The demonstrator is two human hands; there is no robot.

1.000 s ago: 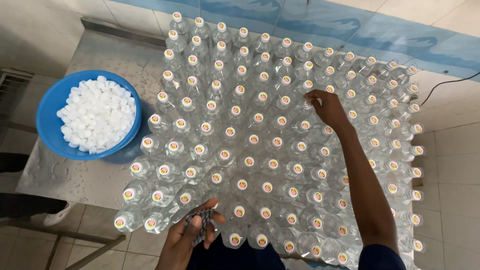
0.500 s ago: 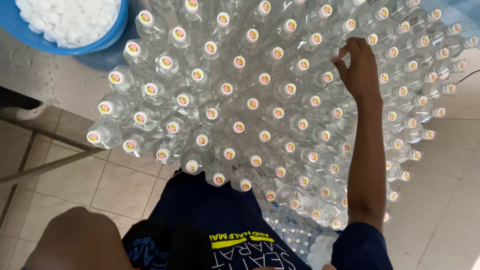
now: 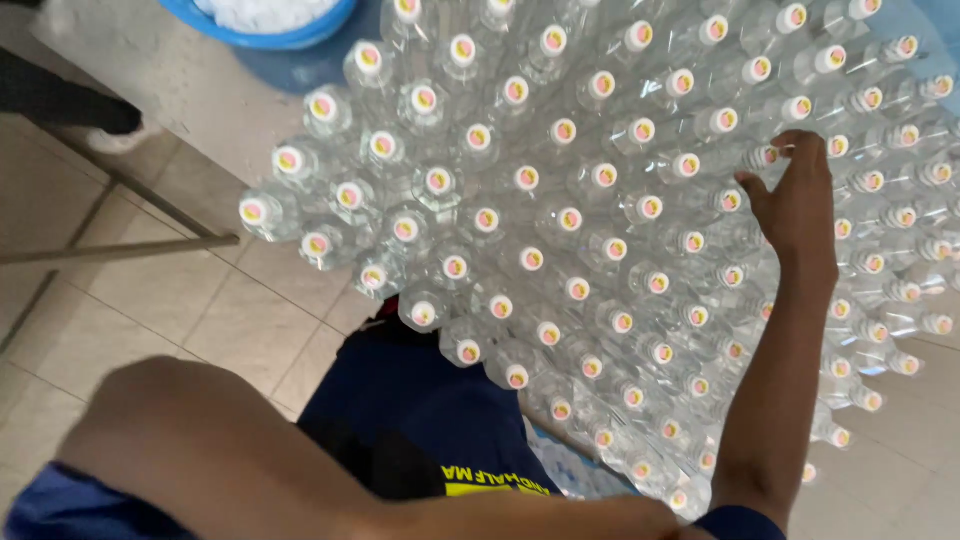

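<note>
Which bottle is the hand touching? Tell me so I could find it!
Find the big crowd of clear plastic bottles with white caps on the table. Follow the person's right hand reaching over them, far right. Its fingertips rest on one capped bottle near the top, the only one a hand touches.

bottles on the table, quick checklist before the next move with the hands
1. Right hand placed on the bottles: ok, fingers spread over the caps at the right of the block.
2. Left hand in view: not ok, only the left forearm shows, low in the frame.
3. Bottles upright and packed together: ok.
4. Caps on bottles: ok for all those that show.
5. Front-edge bottles safely on the table: cannot tell, they hide the edge.
6. Blue bowl of white caps within reach: cannot tell, it is mostly cut off at the top.
</note>
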